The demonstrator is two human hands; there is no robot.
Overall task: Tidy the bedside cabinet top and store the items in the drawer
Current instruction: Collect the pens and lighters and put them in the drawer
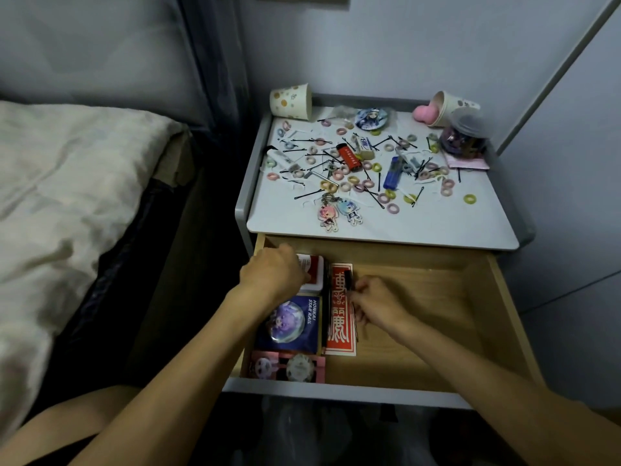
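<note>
in the drawer (pixel 497 297), a pink packet (pixel 289 366) is lying at the near-left corner, with a blue packet (pixel 295 322) and a red card (pixel 339 331) just beyond. a small dark item (pixel 348 279), perhaps hairpins, is being pinched by the right hand (pixel 373 302) over the card's far end; it is best being laid flat along the card. the left hand (pixel 274 272) is being rested, wrist bent, on a red and white box (pixel 312 264) near the far-left corner; whether the box is being gripped cannot be told. hair ties (pixel 386 196) and lighters (pixel 349 158) are lying scattered on the tabletop (pixel 437 223).
</note>
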